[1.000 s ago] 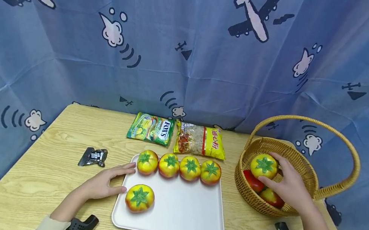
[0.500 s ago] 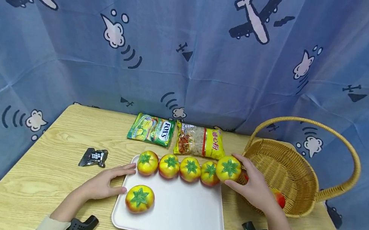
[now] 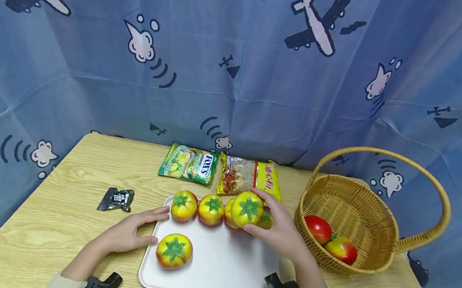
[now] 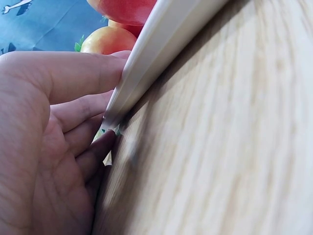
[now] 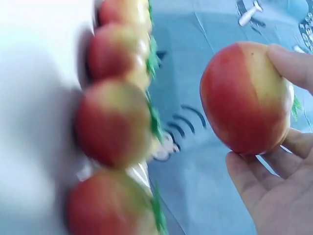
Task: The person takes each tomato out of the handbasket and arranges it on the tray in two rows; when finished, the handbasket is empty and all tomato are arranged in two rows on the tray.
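Observation:
My right hand [image 3: 279, 228] grips a yellow-and-red tomato-like fruit [image 3: 247, 209] with green star-shaped leaves. It is held above the white tray [image 3: 225, 271], over the back row. In the right wrist view, thumb and fingers curl round that fruit [image 5: 247, 98], which is apart from the row. My left hand [image 3: 128, 232] touches the tray's left rim with fingers and thumb spread; the left wrist view shows its fingertips against the rim [image 4: 142, 63]. Similar fruits line the tray's back edge, such as the leftmost one [image 3: 184, 206]. Another fruit [image 3: 174, 251] sits nearer the front left.
A wicker basket [image 3: 375, 227] with a tall handle stands at the right, holding a red fruit [image 3: 318, 228] and a red-yellow one [image 3: 341, 249]. Behind the tray lie a green candy bag [image 3: 189, 163] and a yellow pasta bag [image 3: 249, 176]. A small black packet [image 3: 116, 199] lies left.
My right hand has carried the fruit out of the basket and leftward to above the tray's back row. My left hand has stayed at the tray's rim.

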`<state>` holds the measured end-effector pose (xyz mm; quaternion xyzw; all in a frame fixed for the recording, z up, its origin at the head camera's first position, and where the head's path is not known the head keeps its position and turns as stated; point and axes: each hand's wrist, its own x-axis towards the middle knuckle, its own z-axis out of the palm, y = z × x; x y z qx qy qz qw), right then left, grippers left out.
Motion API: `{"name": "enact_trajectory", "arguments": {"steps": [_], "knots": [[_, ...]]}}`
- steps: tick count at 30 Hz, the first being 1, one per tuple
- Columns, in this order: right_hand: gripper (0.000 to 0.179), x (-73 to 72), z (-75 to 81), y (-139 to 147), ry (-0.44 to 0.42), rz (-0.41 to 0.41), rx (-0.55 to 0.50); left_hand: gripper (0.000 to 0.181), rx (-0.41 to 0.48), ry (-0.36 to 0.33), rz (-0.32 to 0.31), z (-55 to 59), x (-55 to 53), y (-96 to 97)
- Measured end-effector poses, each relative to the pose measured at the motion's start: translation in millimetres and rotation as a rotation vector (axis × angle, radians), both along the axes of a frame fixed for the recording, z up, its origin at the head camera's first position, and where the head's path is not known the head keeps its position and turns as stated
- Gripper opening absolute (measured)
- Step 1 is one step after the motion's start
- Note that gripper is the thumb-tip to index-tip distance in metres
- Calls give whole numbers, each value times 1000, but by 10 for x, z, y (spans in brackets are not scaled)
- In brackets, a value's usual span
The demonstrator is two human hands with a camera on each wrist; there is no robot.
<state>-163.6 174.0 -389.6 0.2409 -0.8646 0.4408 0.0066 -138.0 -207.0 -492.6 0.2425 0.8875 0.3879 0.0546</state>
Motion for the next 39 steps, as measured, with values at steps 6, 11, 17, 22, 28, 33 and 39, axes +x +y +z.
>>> {"name": "enact_trajectory", "arguments": {"steps": [6, 11, 17, 22, 28, 33, 39], "knots": [[77, 77, -113, -215, -43, 83, 48, 59, 0, -5, 13, 9, 2, 2], [78, 148, -179, -290, -93, 155, 103, 59, -6, -7, 1, 9, -3, 2], [77, 169, -226, -328, -141, 290, 221, 59, -4, -21, 3, 11, 2, 2], [77, 184, -262, -365, -163, 357, 304, 59, -2, -24, 11, 9, 7, 5], [76, 208, -295, -404, -174, 385, 339, 57, 0, -18, 12, 18, 17, 9], [75, 223, -323, -440, -183, 409, 349, 57, 2, -22, 9, 23, 26, 13], [76, 242, -349, -491, -183, 416, 371, 57, 10, -6, 9, 11, 18, 21]]}}
